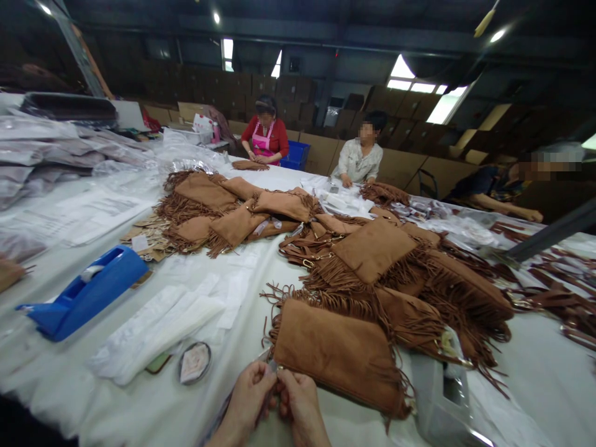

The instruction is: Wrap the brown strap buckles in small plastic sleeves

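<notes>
A brown suede-look bag with fringe (333,347) lies flat on the white-covered table in front of me. My left hand (249,397) is at the bag's near left corner, its thumb and finger pinched together. Close beside it, my right hand (300,403) pinches at the same corner, its fingertips almost meeting the left ones. A small pale, shiny piece shows between the fingertips, too small to name. The fingers hide most of that corner. Left of my hands sits a small round dish (194,363) with a pale block in it.
Piles of brown fringed bags (375,248) spread across the table. A blue tape dispenser (93,288) stands at left, a grey dispenser (440,397) at right. White strips (158,329) lie between. Plastic-wrapped packs (41,149) are stacked far left. Several people work across the table.
</notes>
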Demonstrator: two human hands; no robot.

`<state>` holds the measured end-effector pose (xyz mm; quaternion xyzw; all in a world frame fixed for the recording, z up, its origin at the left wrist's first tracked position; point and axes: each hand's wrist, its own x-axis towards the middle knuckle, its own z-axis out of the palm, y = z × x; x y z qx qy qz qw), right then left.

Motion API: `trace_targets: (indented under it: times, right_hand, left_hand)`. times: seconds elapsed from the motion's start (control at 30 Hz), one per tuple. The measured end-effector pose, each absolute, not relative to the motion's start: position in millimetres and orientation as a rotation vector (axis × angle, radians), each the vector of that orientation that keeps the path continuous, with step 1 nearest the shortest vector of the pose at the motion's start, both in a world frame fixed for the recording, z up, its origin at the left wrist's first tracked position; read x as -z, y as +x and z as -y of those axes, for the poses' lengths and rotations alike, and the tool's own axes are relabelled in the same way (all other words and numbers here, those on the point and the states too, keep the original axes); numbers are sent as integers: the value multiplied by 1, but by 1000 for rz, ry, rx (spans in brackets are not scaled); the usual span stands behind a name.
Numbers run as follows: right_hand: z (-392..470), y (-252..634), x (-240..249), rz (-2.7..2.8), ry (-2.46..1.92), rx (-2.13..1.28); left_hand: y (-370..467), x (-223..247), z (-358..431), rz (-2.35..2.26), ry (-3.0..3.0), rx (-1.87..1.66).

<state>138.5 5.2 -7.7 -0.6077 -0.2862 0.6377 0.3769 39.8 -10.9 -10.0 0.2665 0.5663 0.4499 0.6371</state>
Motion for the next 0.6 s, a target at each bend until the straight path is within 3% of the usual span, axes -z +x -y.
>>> trace_targets:
  times: [0.4, 0.6]
  right_hand:
    - [-12, 143, 7, 917, -1615, -1639]
    - [-12, 144, 14, 889, -1608, -1640]
  left_hand:
    - [38, 14, 1, -1217, 630, -955]
    - [40, 21, -1, -1262, 672, -1105]
